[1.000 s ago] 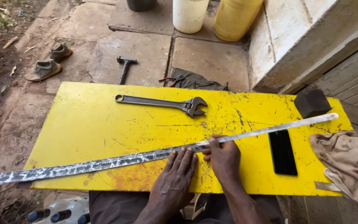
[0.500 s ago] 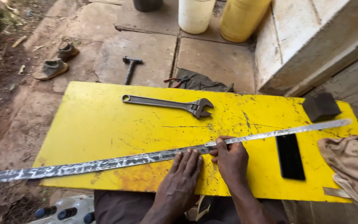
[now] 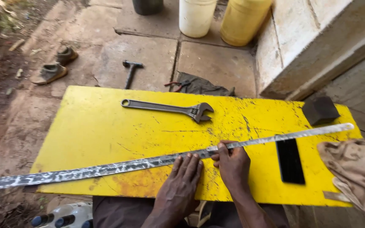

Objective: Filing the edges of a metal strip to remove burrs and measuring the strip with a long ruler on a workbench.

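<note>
Outdoor yard, stone-slab paving, dirt at L; yellow board (image 3: 106,135) serves as worktop, scuffed w/ black marks.

Near edge: person seated behind board. Left hand (image 3: 181,185) flat, palm down, fingers spread, tips touching the long metal strip (image 3: 119,166) — pressing, not gripping. Right hand (image 3: 232,165) just beside it, fingers curled, index laid on the strip's top; not closed around it. Strip lies diagonally across board, L end overhanging well past the edge, R end near board's far R corner. Plastic bottles w/ dark caps (image 3: 60,217) below board at L.

R side: black flat bar (image 3: 290,160) under the strip; crumpled tan rag (image 3: 353,169) at R edge; dark block (image 3: 320,110) at far R corner.

Mid-board: adjustable wrench (image 3: 170,109), jaws to R, well apart from hands.

Beyond board, on paving: dark cloth (image 3: 199,84), hammer (image 3: 130,71), pair of worn shoes (image 3: 55,65).

Far — white bucket (image 3: 196,17), yellow container (image 3: 243,21), concrete wall (image 3: 317,42) at R.
</note>
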